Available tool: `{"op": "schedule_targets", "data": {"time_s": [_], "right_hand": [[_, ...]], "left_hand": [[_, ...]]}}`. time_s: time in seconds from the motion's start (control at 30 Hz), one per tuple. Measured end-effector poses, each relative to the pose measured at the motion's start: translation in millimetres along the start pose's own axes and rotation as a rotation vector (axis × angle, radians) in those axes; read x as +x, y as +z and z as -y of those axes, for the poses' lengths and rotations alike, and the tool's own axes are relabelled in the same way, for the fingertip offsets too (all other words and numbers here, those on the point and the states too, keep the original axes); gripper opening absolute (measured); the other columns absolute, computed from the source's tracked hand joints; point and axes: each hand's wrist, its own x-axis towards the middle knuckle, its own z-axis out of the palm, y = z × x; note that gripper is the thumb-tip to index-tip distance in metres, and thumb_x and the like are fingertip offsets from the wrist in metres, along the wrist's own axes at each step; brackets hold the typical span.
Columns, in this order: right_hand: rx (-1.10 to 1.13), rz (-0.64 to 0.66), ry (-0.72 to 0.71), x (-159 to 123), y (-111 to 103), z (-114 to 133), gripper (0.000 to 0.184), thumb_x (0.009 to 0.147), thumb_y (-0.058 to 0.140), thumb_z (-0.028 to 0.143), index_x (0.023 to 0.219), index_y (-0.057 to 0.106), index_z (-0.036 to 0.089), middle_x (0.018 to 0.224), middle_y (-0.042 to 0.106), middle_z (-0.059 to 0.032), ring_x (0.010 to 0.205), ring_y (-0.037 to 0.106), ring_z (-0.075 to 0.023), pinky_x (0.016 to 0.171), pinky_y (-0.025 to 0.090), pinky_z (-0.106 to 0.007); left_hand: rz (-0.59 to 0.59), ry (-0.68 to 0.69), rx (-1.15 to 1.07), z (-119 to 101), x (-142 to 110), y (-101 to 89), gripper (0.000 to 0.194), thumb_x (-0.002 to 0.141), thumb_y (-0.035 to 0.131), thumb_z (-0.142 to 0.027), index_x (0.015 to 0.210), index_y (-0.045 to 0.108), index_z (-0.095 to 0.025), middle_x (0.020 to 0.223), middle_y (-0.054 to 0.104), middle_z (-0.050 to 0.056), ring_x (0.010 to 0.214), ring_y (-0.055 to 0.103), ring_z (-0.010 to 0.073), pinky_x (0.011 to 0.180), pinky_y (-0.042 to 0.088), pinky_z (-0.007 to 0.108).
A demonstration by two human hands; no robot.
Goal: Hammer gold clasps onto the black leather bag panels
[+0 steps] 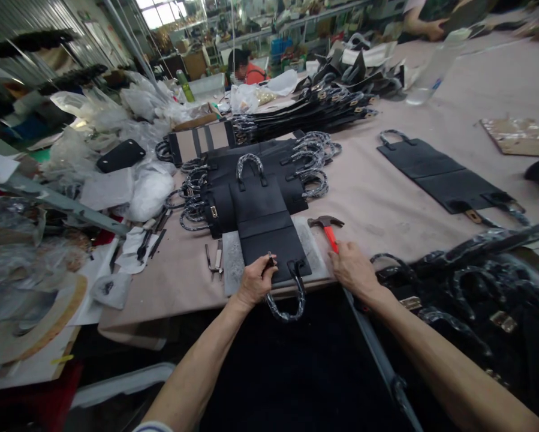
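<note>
A black bag panel [269,225] lies lengthwise over a grey slab [233,264] at the table's front edge, with a plastic-wrapped handle at each end. My left hand [255,281] is closed over the panel's near end, around a small dark metal punch [270,259] whose top shows above the fingers. The near handle [287,309] hangs past the edge, just right of that hand. Just right of the slab, my right hand [352,270] is closed on the red grip of a claw hammer [328,231]. The hammer's head rests on or just over the cloth.
Behind the panel lie stacked black bag pieces [260,159] with wrapped handles. Slim metal tools [215,258] lie left of the slab. Another panel [444,171] is at right, beyond a dark pile of bags [467,294]. Plastic bags [147,189] crowd the left; co-workers sit farther back.
</note>
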Motion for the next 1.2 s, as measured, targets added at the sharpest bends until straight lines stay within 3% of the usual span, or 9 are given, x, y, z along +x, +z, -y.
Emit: {"op": "schedule_targets", "data": {"time_s": [0.1,0.2,0.33,0.57,0.77,0.9,0.97,1.07,1.2], "right_hand": [[0.076,-0.140,-0.335,-11,12,27,0.046,0.098,0.047,0.035,0.139,0.054,0.013,0.143,0.054,-0.0212,0.127,0.054,-0.0317,0.103,0.043,-0.047],[0.179,-0.061,-0.528,-22,28,49,0.051,0.096,0.052,0.040,0.141,0.054,0.016,0.152,0.049,-0.0177,0.142,0.042,-0.0335,0.117,0.030,-0.055],[0.143,-0.025,-0.505,-27,43,57,0.056,0.093,0.055,0.039,0.143,0.051,0.015,0.159,0.042,-0.0155,0.148,0.032,-0.0358,0.122,0.018,-0.058],[0.131,-0.017,-0.487,-26,43,55,0.055,0.093,0.055,0.037,0.143,0.051,0.016,0.159,0.043,-0.0139,0.148,0.033,-0.0336,0.123,0.018,-0.056],[0.116,0.011,-0.475,-26,43,56,0.055,0.093,0.054,0.037,0.144,0.051,0.018,0.160,0.041,-0.0126,0.149,0.031,-0.0338,0.123,0.018,-0.056],[0.111,0.028,-0.462,-25,42,57,0.054,0.093,0.055,0.037,0.144,0.051,0.018,0.160,0.041,-0.0120,0.149,0.031,-0.0337,0.123,0.017,-0.056],[0.110,0.032,-0.458,-25,41,57,0.054,0.093,0.055,0.037,0.144,0.051,0.018,0.160,0.041,-0.0120,0.149,0.031,-0.0338,0.123,0.017,-0.056],[0.105,0.031,-0.461,-25,42,57,0.055,0.093,0.056,0.038,0.144,0.051,0.018,0.160,0.041,-0.0123,0.149,0.031,-0.0343,0.123,0.017,-0.057],[0.107,0.027,-0.464,-25,42,57,0.056,0.093,0.057,0.037,0.145,0.051,0.018,0.160,0.041,-0.0123,0.149,0.031,-0.0342,0.123,0.017,-0.057]], "left_hand": [[-0.007,-0.035,-0.014,-2,0,-0.2,0.015,0.091,0.062,-0.017,0.106,0.067,-0.019,0.094,0.076,0.005,0.088,0.074,0.0182,0.086,0.062,0.032],[-0.027,-0.033,0.001,-4,-1,-2.3,0.013,0.090,0.063,-0.017,0.102,0.069,-0.019,0.094,0.076,0.004,0.088,0.073,0.0173,0.084,0.061,0.030],[-0.049,-0.054,0.014,-5,-4,-5.2,0.012,0.090,0.066,-0.016,0.100,0.070,-0.019,0.093,0.076,0.003,0.086,0.073,0.0165,0.083,0.060,0.028],[-0.098,-0.186,-0.038,-5,-3,-6.4,0.010,0.089,0.066,-0.017,0.096,0.072,-0.019,0.091,0.078,0.003,0.083,0.075,0.0167,0.079,0.062,0.027],[-0.029,-0.002,-0.030,0,-10,-5.1,0.011,0.091,0.065,-0.020,0.100,0.072,-0.019,0.098,0.079,0.006,0.093,0.076,0.0187,0.088,0.062,0.030],[-0.227,-0.282,-0.121,-1,-7,-4.3,0.013,0.096,0.061,-0.025,0.102,0.070,-0.017,0.091,0.079,0.005,0.084,0.077,0.0177,0.079,0.064,0.029],[-0.195,-0.305,-0.145,-3,-3,-5.1,0.011,0.093,0.064,-0.023,0.099,0.071,-0.017,0.090,0.079,0.004,0.083,0.077,0.0176,0.080,0.063,0.029],[-0.095,-0.222,-0.110,-7,1,-4.7,0.011,0.089,0.067,-0.017,0.097,0.074,-0.019,0.092,0.079,0.003,0.085,0.076,0.0177,0.084,0.062,0.029],[-0.071,-0.177,-0.088,-9,3,-0.1,0.012,0.088,0.067,-0.015,0.097,0.074,-0.019,0.093,0.079,0.003,0.085,0.076,0.0175,0.081,0.062,0.028]]}}
